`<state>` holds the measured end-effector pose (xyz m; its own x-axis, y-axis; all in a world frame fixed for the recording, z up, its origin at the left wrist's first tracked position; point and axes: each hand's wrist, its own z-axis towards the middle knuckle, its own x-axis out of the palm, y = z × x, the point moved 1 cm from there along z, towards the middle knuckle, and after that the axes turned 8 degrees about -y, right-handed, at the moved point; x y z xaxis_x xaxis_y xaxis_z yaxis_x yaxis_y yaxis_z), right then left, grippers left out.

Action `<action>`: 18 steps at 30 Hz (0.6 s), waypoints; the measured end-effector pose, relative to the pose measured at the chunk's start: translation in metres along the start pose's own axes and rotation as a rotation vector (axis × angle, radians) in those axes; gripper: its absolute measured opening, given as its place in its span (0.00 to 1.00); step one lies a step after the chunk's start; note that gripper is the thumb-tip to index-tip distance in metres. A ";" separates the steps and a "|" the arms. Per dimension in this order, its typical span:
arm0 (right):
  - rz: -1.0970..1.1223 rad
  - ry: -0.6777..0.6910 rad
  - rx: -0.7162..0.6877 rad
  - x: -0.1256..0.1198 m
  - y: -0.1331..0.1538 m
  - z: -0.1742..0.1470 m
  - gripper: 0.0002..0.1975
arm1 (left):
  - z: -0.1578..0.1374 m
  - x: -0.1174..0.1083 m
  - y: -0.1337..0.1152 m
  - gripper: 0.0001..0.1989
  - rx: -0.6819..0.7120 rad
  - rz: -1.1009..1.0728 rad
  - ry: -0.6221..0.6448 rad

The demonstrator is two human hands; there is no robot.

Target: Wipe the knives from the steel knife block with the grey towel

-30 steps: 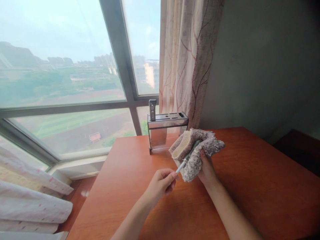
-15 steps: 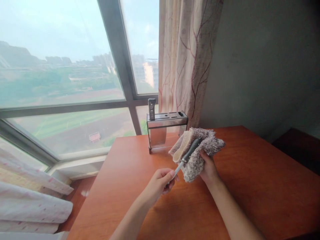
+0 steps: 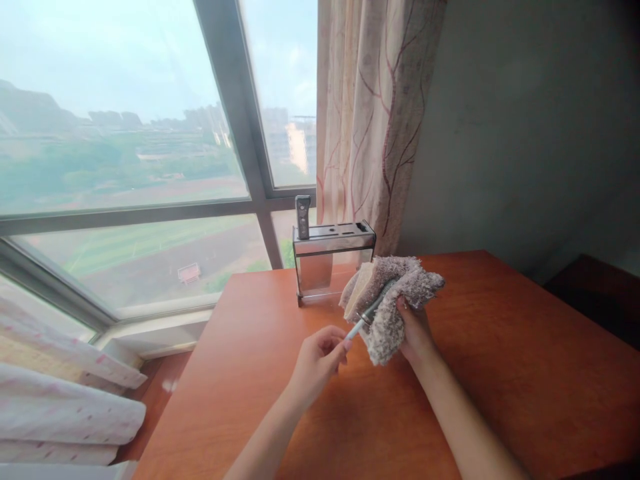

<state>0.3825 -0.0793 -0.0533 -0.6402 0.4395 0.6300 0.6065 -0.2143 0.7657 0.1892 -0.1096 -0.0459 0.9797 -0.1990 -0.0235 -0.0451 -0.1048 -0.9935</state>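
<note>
My left hand (image 3: 323, 360) is closed, pinching the metal rod of a sharpening steel (image 3: 356, 329) between thumb and fingers. The steel's dark ribbed handle lies within the folds of a fluffy grey cloth (image 3: 387, 330), which now covers most of it. Closed from the right side, my right hand (image 3: 416, 330) grips this cloth around the handle, its thumb on top and the other fingers hidden beneath. Both hands are above the wooden table. Behind them stands a knife block (image 3: 333, 243) with a metal top and clear sides, holding one knife (image 3: 303, 217) with a grey handle.
The reddish-brown wooden table (image 3: 240, 373) stretches under my arms toward the window (image 3: 125, 167). A patterned curtain (image 3: 370, 120) hangs behind the knife block, beside a grey wall (image 3: 525, 133). Another curtain (image 3: 60, 407) is at the lower left.
The cloth has folded further over the handle, so less of it shows. My left hand has shifted slightly up and left along the rod; the right hand has moved a little left.
</note>
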 end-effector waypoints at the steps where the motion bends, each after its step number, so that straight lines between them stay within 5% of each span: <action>1: -0.005 -0.011 -0.002 -0.001 0.000 0.001 0.19 | 0.000 0.000 0.001 0.17 0.004 0.007 -0.001; 10: 0.003 -0.011 0.022 -0.004 0.000 0.007 0.22 | -0.001 0.004 0.004 0.21 -0.004 -0.037 0.055; 18: 0.055 0.092 0.130 -0.009 0.001 -0.001 0.25 | -0.008 0.004 -0.002 0.24 -0.096 -0.038 0.278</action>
<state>0.3880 -0.0841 -0.0582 -0.6407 0.3476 0.6846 0.6942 -0.1185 0.7099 0.1917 -0.1178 -0.0435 0.8904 -0.4513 0.0586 -0.0401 -0.2061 -0.9777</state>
